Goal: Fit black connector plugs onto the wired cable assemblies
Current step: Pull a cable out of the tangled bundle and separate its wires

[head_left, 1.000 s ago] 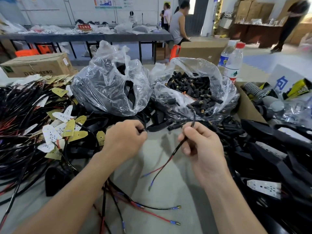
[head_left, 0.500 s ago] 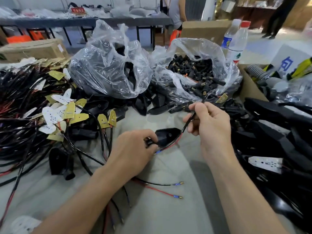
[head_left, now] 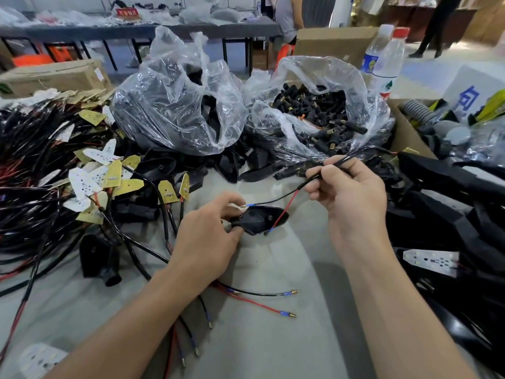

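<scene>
My left hand [head_left: 207, 236] grips a black plastic shell plug [head_left: 259, 220], my right hand [head_left: 347, 187] pinches a black two-lead cable [head_left: 273, 199]. They look unjoined, and the tabletop's left-edge cable heap [head_left: 32, 201] waits.

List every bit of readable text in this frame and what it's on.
"向", in blue: white box, far right; anything below it is hidden by clutter.
Red sign on the far table: pale characters, too blurred to read.
Bottle labels: print too small to read.
Carton sticker, left: too small to read.
Nothing else is legible.
</scene>
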{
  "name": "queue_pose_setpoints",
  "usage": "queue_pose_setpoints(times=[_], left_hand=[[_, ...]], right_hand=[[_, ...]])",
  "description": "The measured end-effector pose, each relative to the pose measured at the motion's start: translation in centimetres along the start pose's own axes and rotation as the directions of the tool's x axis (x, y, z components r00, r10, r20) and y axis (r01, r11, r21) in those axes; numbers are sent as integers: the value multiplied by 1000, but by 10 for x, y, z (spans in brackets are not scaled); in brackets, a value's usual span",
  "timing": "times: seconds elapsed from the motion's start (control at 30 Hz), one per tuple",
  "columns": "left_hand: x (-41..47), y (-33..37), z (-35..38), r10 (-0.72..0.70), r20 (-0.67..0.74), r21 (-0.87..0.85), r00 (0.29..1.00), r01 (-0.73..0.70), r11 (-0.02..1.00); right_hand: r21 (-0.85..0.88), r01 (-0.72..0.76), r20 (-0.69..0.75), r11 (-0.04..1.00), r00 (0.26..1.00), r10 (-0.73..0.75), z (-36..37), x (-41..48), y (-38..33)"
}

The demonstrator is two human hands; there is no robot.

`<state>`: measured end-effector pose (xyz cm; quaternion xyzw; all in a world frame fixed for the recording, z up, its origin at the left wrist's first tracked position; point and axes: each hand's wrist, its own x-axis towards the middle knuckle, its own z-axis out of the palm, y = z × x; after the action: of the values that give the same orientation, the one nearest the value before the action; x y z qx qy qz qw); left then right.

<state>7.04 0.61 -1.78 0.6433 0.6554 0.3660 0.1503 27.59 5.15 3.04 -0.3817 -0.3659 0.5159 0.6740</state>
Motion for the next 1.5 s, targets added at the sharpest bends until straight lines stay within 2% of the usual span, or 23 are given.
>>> queue_pose_setpoints(times=[0.1,0.23,0.33,0.43,0.53,0.63,0.8,0.87,0.97,1.1,1.2,1.3,1.5], left_hand=[[0,0,-1,-13,4,7,1000,13,1000],[0,2,0,-38,9,64,999,37,997],[1,4,-2,-56,44,91,997,52,995],[0,5,-4,-12,88,108,996,3,994],[2,2,-2,57,78,77,995,-63,995],[3,-1,1,33,36,46,999,-34,998],[3,1,-1,-41,8,-11,999,41,999],[4,2,-2,-17,44,16,999,16,1000],[3,0,1,20,23,11,1000,-20,1000],[4,-6,4,6,48,-98,999,-1,995],[7,-9,6,13,106,-153,994,3,988],[8,-9,6,18,106,-157,994,-1,988],[4,-9,2,24,-10,-36,1000,-25,999]], right_hand=[[79,-27,4,996,1000,27,2,0,-1],[65,-22,-13,998,1000,23,3,0,-1],[-138,-31,-41,990,999,26,2,0,4],[-373,-37,-55,927,998,18,0,-1,10],[-454,-32,-57,891,998,7,1,-1,12],[-437,-38,-27,899,999,29,2,-1,11],[-197,-145,104,970,980,168,5,-3,6],[-125,-179,143,976,970,197,5,-3,3],[-67,-185,147,980,970,193,5,-3,3],[-105,-129,108,986,984,140,6,-3,5],[-275,-118,220,954,958,182,7,-6,9],[-416,-106,323,903,911,256,12,-11,18],[-448,-95,153,889,972,181,11,-8,26]])
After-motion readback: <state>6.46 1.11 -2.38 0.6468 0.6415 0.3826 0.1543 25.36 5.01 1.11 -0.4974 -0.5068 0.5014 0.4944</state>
